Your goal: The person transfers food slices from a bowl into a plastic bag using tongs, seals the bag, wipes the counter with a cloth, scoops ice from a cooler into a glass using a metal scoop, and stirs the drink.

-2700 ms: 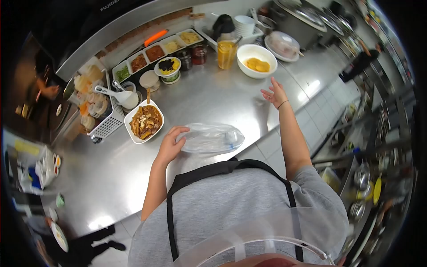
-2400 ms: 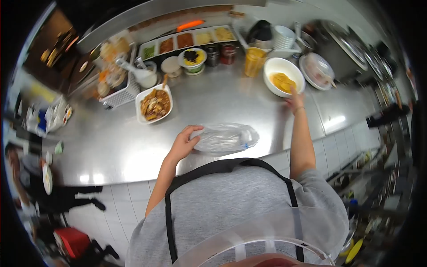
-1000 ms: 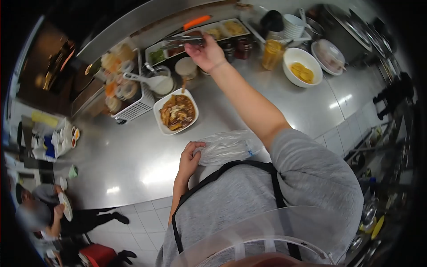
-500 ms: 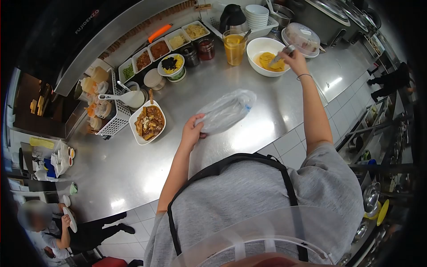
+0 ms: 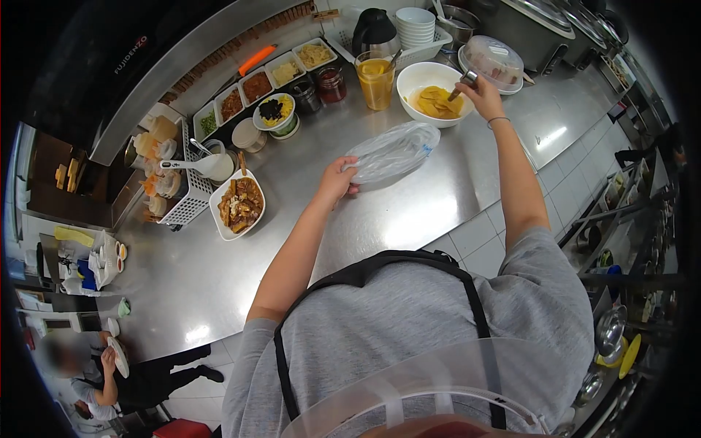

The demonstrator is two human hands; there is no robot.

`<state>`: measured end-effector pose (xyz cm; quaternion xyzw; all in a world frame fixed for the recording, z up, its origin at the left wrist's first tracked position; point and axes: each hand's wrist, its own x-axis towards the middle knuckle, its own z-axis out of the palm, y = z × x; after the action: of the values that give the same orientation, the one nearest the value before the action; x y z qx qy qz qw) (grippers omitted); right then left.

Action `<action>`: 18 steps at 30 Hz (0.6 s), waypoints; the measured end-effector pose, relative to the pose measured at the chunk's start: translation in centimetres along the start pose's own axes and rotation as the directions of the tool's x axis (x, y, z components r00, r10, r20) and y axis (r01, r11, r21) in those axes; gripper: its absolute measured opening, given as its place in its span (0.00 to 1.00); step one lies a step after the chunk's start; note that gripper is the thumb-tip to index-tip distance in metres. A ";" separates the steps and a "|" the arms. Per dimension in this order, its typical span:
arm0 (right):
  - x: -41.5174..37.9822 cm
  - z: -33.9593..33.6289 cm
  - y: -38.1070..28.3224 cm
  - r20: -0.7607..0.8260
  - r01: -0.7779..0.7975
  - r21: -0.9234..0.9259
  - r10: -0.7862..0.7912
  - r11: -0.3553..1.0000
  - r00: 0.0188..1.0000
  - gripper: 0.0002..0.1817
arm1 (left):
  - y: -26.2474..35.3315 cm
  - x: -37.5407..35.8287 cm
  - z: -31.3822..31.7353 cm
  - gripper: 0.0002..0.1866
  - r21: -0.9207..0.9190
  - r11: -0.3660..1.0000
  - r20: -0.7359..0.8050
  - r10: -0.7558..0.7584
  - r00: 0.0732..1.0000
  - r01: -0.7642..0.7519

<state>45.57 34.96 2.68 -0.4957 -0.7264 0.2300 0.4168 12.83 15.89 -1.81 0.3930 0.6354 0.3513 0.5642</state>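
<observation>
My left hand (image 5: 337,180) grips a clear crinkled bag (image 5: 392,151).
My right hand (image 5: 483,95) pinches metal tongs (image 5: 461,84) over round white bowl (image 5: 431,82).

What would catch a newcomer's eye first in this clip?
Most striking is the clear plastic bag held up in the left hand over the steel counter. Just behind it, the right hand dips tongs into a white bowl of yellow pieces. To the left sits a white dish of saucy food.
</observation>
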 end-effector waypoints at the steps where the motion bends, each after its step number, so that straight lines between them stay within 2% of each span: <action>1: 0.0 -0.1 -0.3 0.003 0.000 0.002 0.000 1.000 1.000 0.20 | 0.1 0.3 0.2 0.17 0.000 1.000 -0.003 -0.002 1.000 0.002; 4: -0.1 -1.2 -2.8 0.002 0.144 0.246 -0.150 0.959 0.989 0.14 | 0.6 0.9 0.9 0.18 0.031 0.999 0.017 -0.007 1.000 0.007; 6: -1.1 -1.3 -5.6 0.039 0.135 0.300 -0.153 0.944 0.987 0.13 | 1.2 1.2 1.3 0.20 0.023 1.000 0.009 -0.017 1.000 0.016; 8: -2.9 -0.5 -8.8 0.213 0.025 0.461 -0.138 0.887 0.967 0.16 | 1.9 1.3 1.6 0.22 0.013 0.999 0.018 -0.032 0.999 0.031; 9: -3.4 0.0 -9.6 0.294 0.035 0.356 -0.148 0.934 0.944 0.18 | 2.2 1.5 1.7 0.23 0.001 0.999 0.028 -0.044 0.999 0.044; 12: -3.8 2.2 -9.6 0.318 0.024 0.395 -0.161 0.919 0.934 0.17 | 2.2 2.0 1.8 0.26 -0.008 0.999 0.038 -0.040 0.998 0.040; 13: -1.9 2.2 -7.0 0.232 0.105 0.190 -0.149 0.976 0.961 0.19 | 2.2 2.0 1.7 0.26 -0.007 0.999 0.039 -0.041 0.998 0.041; 14: -0.5 1.4 -6.0 0.232 0.105 0.189 -0.148 0.976 0.961 0.19 | 2.1 2.0 1.6 0.26 -0.009 0.999 0.037 -0.039 0.999 0.040; 16: 1.6 0.0 -4.6 0.034 0.164 0.092 -0.168 0.982 0.985 0.21 | 2.0 1.9 1.6 0.27 -0.011 0.999 0.037 -0.040 0.998 0.041; 17: 2.3 -0.4 -3.4 0.033 0.163 0.092 -0.167 0.982 0.985 0.21 | 1.8 1.8 1.6 0.28 -0.017 0.999 0.042 -0.035 0.999 0.035; 18: 2.9 -0.4 -1.9 0.109 0.139 -0.123 -0.126 0.983 0.986 0.21 | 1.8 1.7 1.5 0.28 -0.024 0.999 0.046 -0.028 0.999 0.029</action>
<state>44.47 36.84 5.39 -0.4602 -0.7914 0.1783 0.3607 14.43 18.21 -1.16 0.3848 0.6238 0.3418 0.5882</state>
